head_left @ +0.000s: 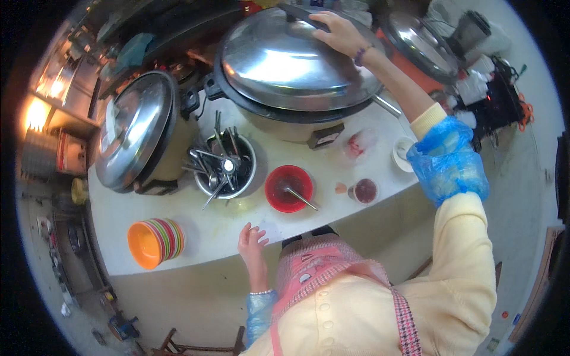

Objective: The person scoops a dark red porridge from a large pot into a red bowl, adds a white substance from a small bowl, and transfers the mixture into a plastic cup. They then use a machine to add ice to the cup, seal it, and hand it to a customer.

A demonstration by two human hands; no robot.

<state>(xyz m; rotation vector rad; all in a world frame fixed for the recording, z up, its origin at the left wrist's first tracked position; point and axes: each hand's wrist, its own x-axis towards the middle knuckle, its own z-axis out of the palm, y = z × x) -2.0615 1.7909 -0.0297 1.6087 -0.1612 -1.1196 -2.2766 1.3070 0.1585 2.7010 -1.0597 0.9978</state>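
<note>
My right hand (341, 35) reaches to the far side of the table, its fingers on the black handle of a large domed steel lid (279, 68). This lid covers a wide cooker pot (267, 121). Near the table's front edge, my left hand (252, 242) hovers with loosely curled fingers apart and nothing in them. Beyond it is a red bowl (279, 193) with a metal-handled utensil leaning in it. Left of the bowl stands a metal pot (253, 172) full of spoons, tongs and other utensils.
A second lidded cooker (133, 127) stands at the left, with a stack of coloured bowls (148, 244) in front. A cup of dark red contents (364, 190), a clear plastic bag (359, 145) and a white container (402, 155) sit at the right. Another round lid (418, 44) lies beyond.
</note>
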